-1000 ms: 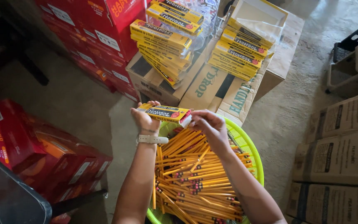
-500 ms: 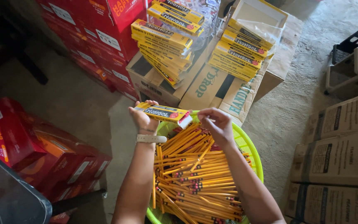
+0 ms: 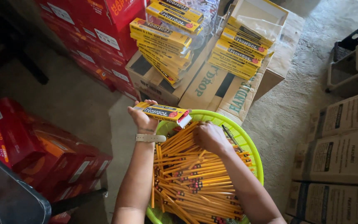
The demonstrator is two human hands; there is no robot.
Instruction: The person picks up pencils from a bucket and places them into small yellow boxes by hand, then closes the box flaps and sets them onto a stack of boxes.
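— Two hands busy: how should this go well?
— Left hand (image 3: 143, 119) grips the yellow pencil box (image 3: 162, 113), open end toward the basket; I'd keep it level and steady
— And the right?
— Right hand (image 3: 210, 137) is closed over loose pencils (image 3: 191, 178) in the green basket (image 3: 251, 153); best to gather them all pointing one way
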